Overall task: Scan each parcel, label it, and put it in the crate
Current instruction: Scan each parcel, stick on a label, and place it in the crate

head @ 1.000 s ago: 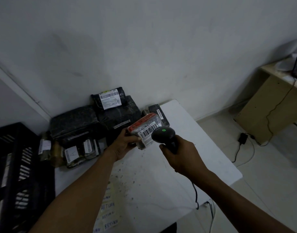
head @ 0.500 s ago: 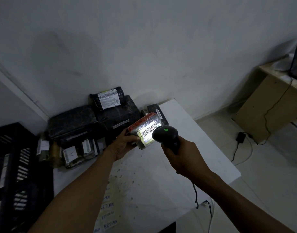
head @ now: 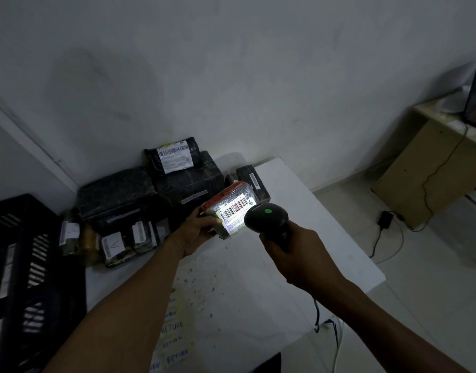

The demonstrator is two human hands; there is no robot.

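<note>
My left hand (head: 194, 232) holds a small clear-wrapped parcel (head: 231, 205) with a red edge above the white table (head: 325, 238). Its white barcode label faces up and is lit by the scanner's light. My right hand (head: 298, 254) grips a black handheld scanner (head: 266, 217) with a green lamp on top, its head just right of the label. A black slatted crate (head: 24, 265) stands at the left. A sheet of handwritten RETURN labels (head: 172, 335) lies on the table near me.
A heap of black-wrapped parcels (head: 150, 195) fills the table's far left corner against the wall. The scanner's cable (head: 316, 313) hangs over the table's front edge. A wooden desk (head: 425, 168) with a screen stands at the right, a power adapter on the floor.
The scanner's light came on and lights the parcel's barcode label. Both hands stay almost where they were.
</note>
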